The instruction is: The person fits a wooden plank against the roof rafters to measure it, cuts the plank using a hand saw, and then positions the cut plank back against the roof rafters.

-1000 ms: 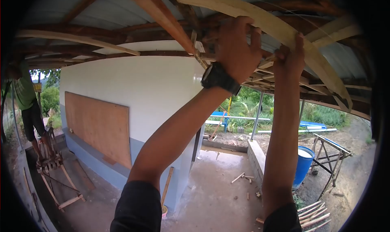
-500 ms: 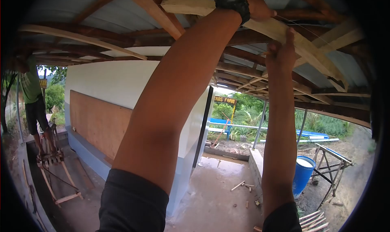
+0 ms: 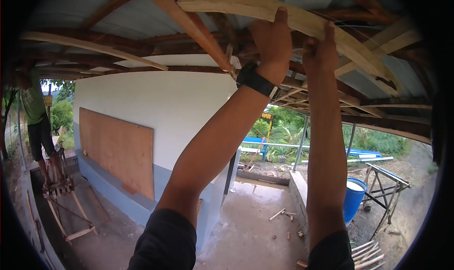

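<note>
A pale, slightly curved-looking wooden plank [image 3: 236, 3] spans overhead beneath the roof, sloping down to the right. My left hand [image 3: 273, 41], with a black watch on the wrist, grips its lower edge; the thumb lies on the near face and the other fingers are partly hidden. Close to its right, my right hand [image 3: 322, 52] holds the same edge with thumb up and fingers curled. A small yellowish thing, too small to name, shows at those curled fingers. A thin string [image 3: 350, 25] runs along the plank.
Reddish beams [image 3: 189, 24] cross under metal roofing. A white-and-blue wall [image 3: 156, 93] carries a brown board [image 3: 116, 147]. Far left, a person [image 3: 35, 109] stands on a wooden support [image 3: 60, 189]. A blue barrel [image 3: 354, 199] and wooden stand [image 3: 388, 180] are at right; wood scraps [image 3: 283, 214] litter the floor.
My left hand reached over the plank's face half a second ago and is now back at its lower edge. My right hand and the plank have shifted slightly left in view.
</note>
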Motion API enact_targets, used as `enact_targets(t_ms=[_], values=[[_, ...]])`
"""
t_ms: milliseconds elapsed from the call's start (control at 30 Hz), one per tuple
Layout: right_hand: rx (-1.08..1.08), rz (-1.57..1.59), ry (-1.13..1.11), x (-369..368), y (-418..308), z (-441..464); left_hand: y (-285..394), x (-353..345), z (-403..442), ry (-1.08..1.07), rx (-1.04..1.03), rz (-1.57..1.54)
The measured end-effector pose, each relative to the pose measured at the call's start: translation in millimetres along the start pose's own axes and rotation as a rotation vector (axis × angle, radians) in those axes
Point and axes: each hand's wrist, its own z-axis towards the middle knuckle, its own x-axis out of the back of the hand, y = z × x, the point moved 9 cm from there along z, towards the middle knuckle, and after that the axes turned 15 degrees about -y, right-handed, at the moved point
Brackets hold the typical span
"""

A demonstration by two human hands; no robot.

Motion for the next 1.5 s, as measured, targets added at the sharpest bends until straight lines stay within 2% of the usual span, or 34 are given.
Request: enact_targets(t_ms=[67, 133, 200, 433, 633, 700, 867, 933, 1000, 1033, 1100, 1167, 1367, 1500], values=[[0.021, -0.003, -0.05, -4, -2, 4, -30, 5, 0, 0.081, 0.19, -0.223], [0.037, -0.003, -0.101, -6, -2, 11, -27, -33, 4, -0.327, 0.23, -0.633], [0.071, -0.014, -0.171, -12, -6, 15, -31, -40, 12, -0.314, 0.24, -0.658], [-0.004, 0.016, -0.166, -8, 0, 27, -24, -59, 23, -0.253, 0.297, -0.771], [-0.074, -0.248, -0.24, -3, -16, 34, -27, -55, 34, -0.072, 0.213, -0.79], [-0.192, -0.279, -0.421, -12, -12, 31, -17, -50, 27, -0.072, 0.23, -0.787], [-0.303, -0.503, -0.387, 10, -31, 13, -2, -59, 3, -0.1, 0.302, -0.772], [-0.355, -0.594, -0.38, 19, -33, -1, 4, -57, 0, -0.098, 0.201, -0.817], [-0.413, -0.812, -0.304, 35, -42, -14, 7, -53, -5, -0.082, 0.207, -0.821], [-0.402, -0.83, -0.285, 41, -51, -19, 9, -55, -6, -0.073, 0.214, -0.83], [-0.296, -1.161, -0.343, 41, -63, -34, -4, -59, 7, -0.076, 0.255, -0.836], [0.141, -1.443, -0.418, 35, -83, -45, -9, -62, 13, -0.104, 0.225, -0.805], [0.19, -1.62, -0.26, 51, -118, -55, -25, -70, 29, -0.219, 0.165, -0.822], [0.125, -1.65, -0.224, 68, -129, -61, -28, -66, 27, -0.239, 0.115, -0.761]])
